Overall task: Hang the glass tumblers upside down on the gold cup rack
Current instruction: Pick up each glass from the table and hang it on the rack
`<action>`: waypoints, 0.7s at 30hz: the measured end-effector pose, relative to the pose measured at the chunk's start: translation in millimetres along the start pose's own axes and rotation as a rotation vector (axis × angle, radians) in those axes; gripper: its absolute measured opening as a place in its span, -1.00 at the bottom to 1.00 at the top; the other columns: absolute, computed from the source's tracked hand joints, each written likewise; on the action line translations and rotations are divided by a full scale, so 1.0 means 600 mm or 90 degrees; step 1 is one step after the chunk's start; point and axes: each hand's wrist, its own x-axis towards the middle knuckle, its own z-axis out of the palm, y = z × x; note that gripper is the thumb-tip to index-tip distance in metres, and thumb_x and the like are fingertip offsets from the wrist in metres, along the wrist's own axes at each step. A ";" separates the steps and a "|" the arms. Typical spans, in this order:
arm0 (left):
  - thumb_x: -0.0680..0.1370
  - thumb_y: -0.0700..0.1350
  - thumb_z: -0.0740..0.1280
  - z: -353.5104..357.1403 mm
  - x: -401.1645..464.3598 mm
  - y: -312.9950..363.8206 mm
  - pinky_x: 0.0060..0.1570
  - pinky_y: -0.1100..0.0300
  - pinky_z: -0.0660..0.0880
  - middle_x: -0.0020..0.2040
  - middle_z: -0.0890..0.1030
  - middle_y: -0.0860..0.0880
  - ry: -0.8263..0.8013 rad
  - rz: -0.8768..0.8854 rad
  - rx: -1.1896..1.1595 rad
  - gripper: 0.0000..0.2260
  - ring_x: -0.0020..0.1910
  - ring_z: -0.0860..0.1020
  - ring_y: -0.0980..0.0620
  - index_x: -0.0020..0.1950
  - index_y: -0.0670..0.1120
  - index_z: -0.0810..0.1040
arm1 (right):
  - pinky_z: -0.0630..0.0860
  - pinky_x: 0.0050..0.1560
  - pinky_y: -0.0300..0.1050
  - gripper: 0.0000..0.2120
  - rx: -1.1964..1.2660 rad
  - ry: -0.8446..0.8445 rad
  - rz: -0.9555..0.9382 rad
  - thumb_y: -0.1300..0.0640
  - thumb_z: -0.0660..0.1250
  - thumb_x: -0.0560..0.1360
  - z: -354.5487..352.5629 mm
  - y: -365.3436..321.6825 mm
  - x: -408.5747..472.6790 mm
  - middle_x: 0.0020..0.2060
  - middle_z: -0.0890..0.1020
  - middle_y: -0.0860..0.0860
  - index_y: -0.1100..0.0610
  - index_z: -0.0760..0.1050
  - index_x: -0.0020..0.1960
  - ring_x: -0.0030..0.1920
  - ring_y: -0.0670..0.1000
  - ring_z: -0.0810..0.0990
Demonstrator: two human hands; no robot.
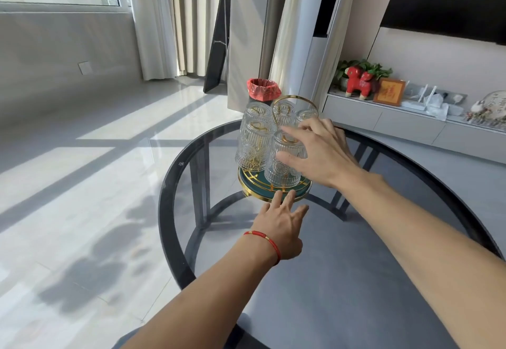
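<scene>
The gold cup rack point(297, 99) with a round green and gold base point(253, 188) stands on the far part of a round glass table point(315, 266). Several ribbed glass tumblers hang upside down on it. My right hand point(319, 152) is spread against the nearest tumbler point(283, 169), thumb low on its side and fingers over its top. Whether the hand grips it or only touches it is unclear. My left hand point(279, 225), with a red string bracelet on the wrist, lies open with fingertips at the front rim of the base.
A bin with a red liner point(263, 89) stands on the floor just behind the rack. To the right runs a low cabinet point(410, 124) with a red toy figure point(357, 82), a framed picture and ornaments. The floor drops away left of the table's dark rim point(167, 184).
</scene>
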 end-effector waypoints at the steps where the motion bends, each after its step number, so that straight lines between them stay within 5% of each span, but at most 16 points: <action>1: 0.52 -0.11 0.36 0.001 0.001 0.002 0.49 -0.16 0.25 0.64 0.02 -0.25 -0.001 0.001 -0.001 -0.30 0.58 0.00 -0.26 0.61 -0.04 0.14 | 0.29 0.36 0.13 -0.43 0.021 0.033 -0.003 -0.28 0.26 0.57 -0.002 0.003 -0.009 0.29 0.50 0.02 -0.11 0.42 0.52 0.35 0.10 0.37; 8: 0.57 -0.09 0.31 0.013 0.010 0.013 0.57 -0.16 0.08 0.65 0.04 -0.23 0.043 0.020 0.002 -0.37 0.62 -0.02 -0.22 0.60 -0.10 0.18 | 0.38 0.33 -0.11 -0.66 0.227 0.272 0.124 0.26 0.31 0.54 -0.003 0.070 -0.080 0.23 0.62 0.05 0.11 0.61 0.28 0.30 0.08 0.54; 12: 0.58 -0.03 0.25 0.040 0.015 0.018 0.51 -0.20 0.18 0.61 0.20 -0.23 0.133 0.005 0.037 -0.51 0.54 0.18 -0.22 0.48 -0.14 0.32 | 0.32 0.44 -0.12 -0.54 0.240 0.237 0.097 0.30 0.33 0.53 0.012 0.080 -0.100 0.37 0.55 0.02 0.08 0.55 0.41 0.40 0.04 0.47; 16: 0.54 0.00 0.22 0.056 0.022 0.013 0.47 -0.21 0.22 0.57 0.29 -0.23 0.185 0.013 0.061 -0.56 0.47 0.29 -0.23 0.38 -0.15 0.42 | 0.24 0.52 0.06 -0.38 0.212 0.137 0.062 0.21 0.32 0.56 0.019 0.079 -0.084 0.62 0.27 -0.03 -0.07 0.33 0.59 0.58 0.05 0.25; 21: 0.51 0.02 0.19 0.067 0.024 0.010 0.46 -0.24 0.23 0.54 0.35 -0.21 0.227 0.011 0.058 -0.57 0.45 0.32 -0.23 0.32 -0.13 0.48 | 0.27 0.52 0.16 -0.34 0.173 0.081 0.024 0.22 0.32 0.57 0.028 0.082 -0.072 0.64 0.20 -0.03 -0.08 0.26 0.62 0.59 0.04 0.20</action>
